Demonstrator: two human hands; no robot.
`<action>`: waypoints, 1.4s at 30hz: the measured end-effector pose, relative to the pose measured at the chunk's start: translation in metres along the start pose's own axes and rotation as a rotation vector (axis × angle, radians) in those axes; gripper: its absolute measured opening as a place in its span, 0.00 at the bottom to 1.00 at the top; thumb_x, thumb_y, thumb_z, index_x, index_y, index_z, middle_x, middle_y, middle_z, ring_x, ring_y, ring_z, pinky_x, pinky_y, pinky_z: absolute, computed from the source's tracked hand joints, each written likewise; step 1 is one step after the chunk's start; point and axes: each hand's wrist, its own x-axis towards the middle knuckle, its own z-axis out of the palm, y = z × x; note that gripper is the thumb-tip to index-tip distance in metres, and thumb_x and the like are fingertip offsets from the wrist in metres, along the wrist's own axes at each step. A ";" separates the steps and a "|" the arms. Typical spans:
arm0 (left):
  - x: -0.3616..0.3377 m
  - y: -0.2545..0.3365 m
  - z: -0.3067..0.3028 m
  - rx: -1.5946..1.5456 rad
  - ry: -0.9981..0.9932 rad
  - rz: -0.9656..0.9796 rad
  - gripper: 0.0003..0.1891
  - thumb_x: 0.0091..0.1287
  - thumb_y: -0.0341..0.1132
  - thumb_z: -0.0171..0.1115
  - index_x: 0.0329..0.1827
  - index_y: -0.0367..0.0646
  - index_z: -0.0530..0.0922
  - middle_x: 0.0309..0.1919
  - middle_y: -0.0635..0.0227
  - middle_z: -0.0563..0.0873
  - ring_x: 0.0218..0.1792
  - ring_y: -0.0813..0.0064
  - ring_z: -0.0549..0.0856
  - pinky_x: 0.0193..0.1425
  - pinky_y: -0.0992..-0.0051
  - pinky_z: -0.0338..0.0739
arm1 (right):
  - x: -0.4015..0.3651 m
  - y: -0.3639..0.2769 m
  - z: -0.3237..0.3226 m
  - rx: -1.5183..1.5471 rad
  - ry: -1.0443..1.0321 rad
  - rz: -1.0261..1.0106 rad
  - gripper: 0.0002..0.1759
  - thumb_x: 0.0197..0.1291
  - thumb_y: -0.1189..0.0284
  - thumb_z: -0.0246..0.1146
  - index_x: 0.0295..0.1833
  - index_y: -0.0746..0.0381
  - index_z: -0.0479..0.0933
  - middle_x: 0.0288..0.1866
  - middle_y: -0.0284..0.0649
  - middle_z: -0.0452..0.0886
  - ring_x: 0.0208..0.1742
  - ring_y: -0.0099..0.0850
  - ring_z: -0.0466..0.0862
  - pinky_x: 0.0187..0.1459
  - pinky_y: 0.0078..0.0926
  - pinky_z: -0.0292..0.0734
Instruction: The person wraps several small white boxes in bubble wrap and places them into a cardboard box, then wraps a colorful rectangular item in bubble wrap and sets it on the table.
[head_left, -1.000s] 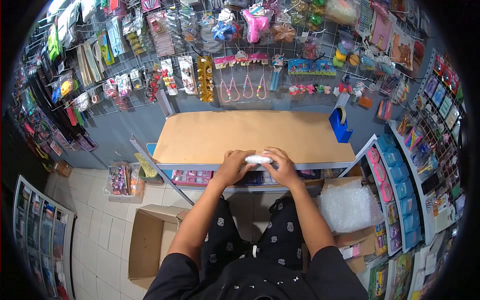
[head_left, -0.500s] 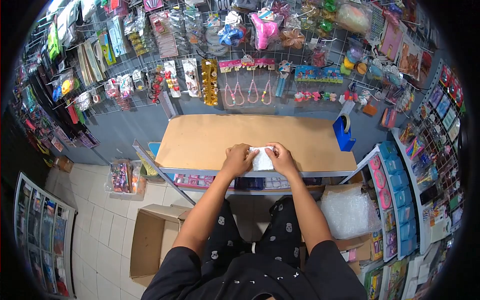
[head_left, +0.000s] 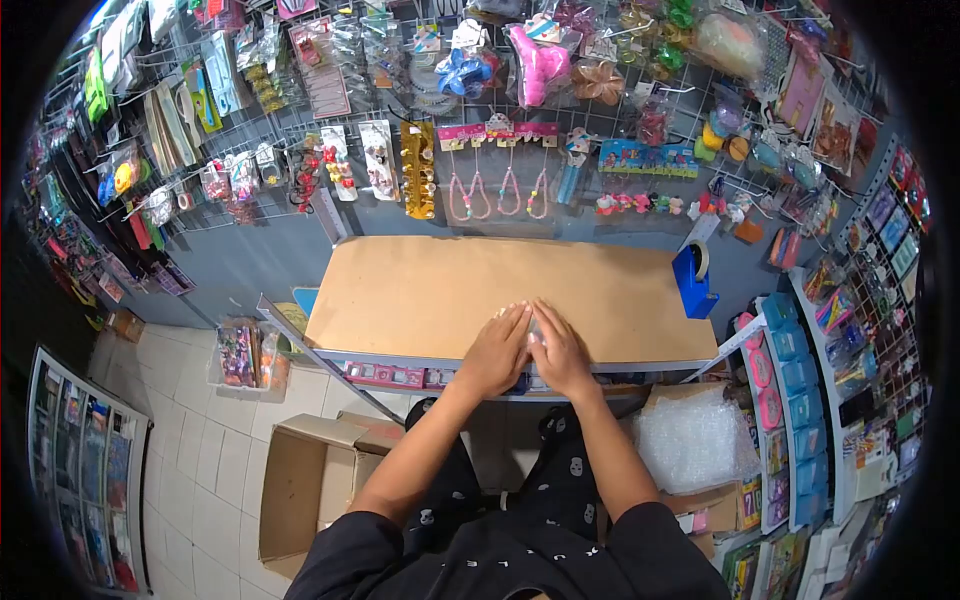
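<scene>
My left hand point(head_left: 496, 350) and my right hand point(head_left: 560, 349) meet at the front edge of the wooden tabletop point(head_left: 400, 290). Their fingertips come together, pointing forward. Between and beneath them lies a small white packet point(head_left: 535, 338) that looks bubble-wrapped. Only a sliver of it shows; the palms and fingers hide the rest. Both hands are closed over it, fingers pressed together.
A blue tape dispenser point(head_left: 694, 280) stands at the tabletop's right end. Bubble wrap point(head_left: 695, 440) lies over a box on the right. An open cardboard box point(head_left: 305, 490) sits at lower left. Hanging goods point(head_left: 500, 180) cover the wall behind.
My hands have moved from gripping the packet's two sides to closing together over it, so it is mostly covered now. The view has shifted slightly.
</scene>
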 end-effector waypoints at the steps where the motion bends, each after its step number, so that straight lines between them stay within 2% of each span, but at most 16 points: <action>1: -0.002 -0.004 0.007 0.048 -0.046 0.005 0.32 0.80 0.39 0.56 0.83 0.33 0.62 0.79 0.40 0.70 0.79 0.42 0.70 0.85 0.51 0.62 | -0.004 0.002 0.006 -0.104 -0.068 0.028 0.33 0.78 0.60 0.57 0.81 0.67 0.67 0.83 0.54 0.69 0.83 0.56 0.67 0.82 0.51 0.60; 2: -0.006 -0.009 0.012 0.104 -0.187 -0.067 0.34 0.82 0.42 0.50 0.86 0.33 0.59 0.83 0.43 0.66 0.84 0.45 0.64 0.88 0.52 0.57 | -0.007 0.005 0.010 -0.210 -0.135 0.056 0.35 0.78 0.58 0.56 0.82 0.67 0.65 0.85 0.53 0.66 0.84 0.55 0.65 0.84 0.52 0.56; 3: -0.009 -0.010 0.013 0.117 -0.194 -0.063 0.34 0.82 0.43 0.50 0.86 0.34 0.59 0.83 0.45 0.66 0.84 0.46 0.64 0.88 0.51 0.57 | -0.009 0.004 0.011 -0.318 -0.201 0.086 0.37 0.79 0.55 0.54 0.83 0.66 0.63 0.86 0.52 0.64 0.86 0.55 0.63 0.85 0.54 0.53; 4: -0.011 -0.011 0.013 0.130 -0.202 -0.057 0.33 0.83 0.43 0.50 0.86 0.35 0.59 0.83 0.46 0.66 0.84 0.47 0.64 0.88 0.51 0.57 | -0.011 0.004 0.010 -0.295 -0.233 0.116 0.40 0.79 0.50 0.51 0.86 0.64 0.61 0.88 0.50 0.61 0.88 0.53 0.59 0.86 0.60 0.47; 13: -0.026 -0.019 -0.003 0.196 -0.244 -0.060 0.32 0.85 0.47 0.50 0.84 0.38 0.63 0.83 0.50 0.69 0.83 0.48 0.67 0.87 0.49 0.58 | -0.025 0.006 -0.004 -0.433 -0.236 0.112 0.40 0.78 0.48 0.55 0.85 0.62 0.62 0.88 0.46 0.62 0.88 0.54 0.59 0.85 0.63 0.47; 19: -0.035 -0.018 -0.019 0.194 -0.213 -0.113 0.31 0.85 0.47 0.50 0.84 0.38 0.64 0.82 0.50 0.70 0.83 0.49 0.67 0.87 0.48 0.57 | -0.037 0.007 -0.015 -0.450 -0.171 0.189 0.41 0.78 0.49 0.56 0.85 0.64 0.62 0.88 0.49 0.62 0.87 0.57 0.59 0.85 0.63 0.46; 23: -0.009 -0.023 -0.026 0.085 -0.151 -0.035 0.29 0.83 0.45 0.52 0.82 0.41 0.68 0.81 0.51 0.72 0.82 0.49 0.69 0.87 0.48 0.58 | -0.024 -0.013 -0.009 -0.279 -0.100 0.138 0.37 0.75 0.52 0.62 0.82 0.59 0.68 0.87 0.50 0.62 0.86 0.60 0.59 0.84 0.66 0.49; 26: 0.001 -0.041 -0.010 0.089 -0.192 0.010 0.28 0.78 0.39 0.60 0.80 0.44 0.71 0.78 0.51 0.74 0.80 0.47 0.70 0.86 0.46 0.58 | -0.024 -0.018 0.002 -0.322 -0.143 0.131 0.33 0.74 0.52 0.64 0.78 0.53 0.74 0.85 0.50 0.64 0.85 0.60 0.61 0.83 0.70 0.50; 30: -0.001 -0.038 -0.018 0.109 -0.149 0.052 0.23 0.76 0.40 0.63 0.72 0.46 0.79 0.68 0.55 0.82 0.70 0.52 0.79 0.80 0.50 0.66 | -0.021 -0.010 -0.001 -0.340 -0.088 0.163 0.28 0.73 0.52 0.65 0.74 0.46 0.80 0.84 0.50 0.66 0.85 0.61 0.62 0.82 0.72 0.49; 33: -0.008 -0.025 -0.026 0.128 -0.136 0.054 0.21 0.75 0.41 0.65 0.68 0.47 0.82 0.60 0.59 0.86 0.63 0.56 0.82 0.74 0.54 0.69 | -0.011 -0.004 -0.011 -0.411 -0.080 0.241 0.27 0.72 0.52 0.66 0.74 0.46 0.80 0.84 0.50 0.66 0.84 0.62 0.62 0.82 0.73 0.48; 34: -0.009 -0.022 -0.026 0.139 -0.142 0.051 0.20 0.74 0.42 0.66 0.67 0.47 0.83 0.58 0.60 0.86 0.62 0.57 0.82 0.72 0.55 0.69 | -0.008 0.000 -0.011 -0.401 -0.079 0.247 0.27 0.73 0.53 0.65 0.74 0.45 0.80 0.84 0.51 0.67 0.84 0.62 0.62 0.83 0.71 0.47; 38: -0.006 -0.020 -0.032 0.129 -0.174 0.031 0.21 0.70 0.41 0.71 0.65 0.48 0.84 0.57 0.59 0.86 0.61 0.57 0.83 0.69 0.56 0.72 | 0.003 0.018 -0.014 -0.209 -0.129 0.161 0.31 0.68 0.57 0.71 0.75 0.52 0.79 0.82 0.53 0.68 0.82 0.59 0.67 0.81 0.58 0.60; 40: 0.004 -0.022 -0.038 0.018 -0.145 0.039 0.23 0.67 0.39 0.74 0.65 0.47 0.85 0.61 0.57 0.85 0.63 0.54 0.83 0.70 0.55 0.74 | 0.007 0.019 -0.023 -0.034 -0.133 0.120 0.35 0.64 0.59 0.75 0.76 0.55 0.78 0.82 0.53 0.69 0.80 0.56 0.72 0.79 0.49 0.68; 42: 0.014 -0.027 -0.041 -0.055 -0.133 0.057 0.24 0.65 0.39 0.76 0.65 0.46 0.85 0.64 0.54 0.84 0.66 0.52 0.82 0.71 0.55 0.76 | 0.011 0.023 -0.031 -0.022 -0.174 0.102 0.37 0.60 0.60 0.79 0.74 0.58 0.79 0.80 0.53 0.72 0.77 0.53 0.75 0.75 0.44 0.73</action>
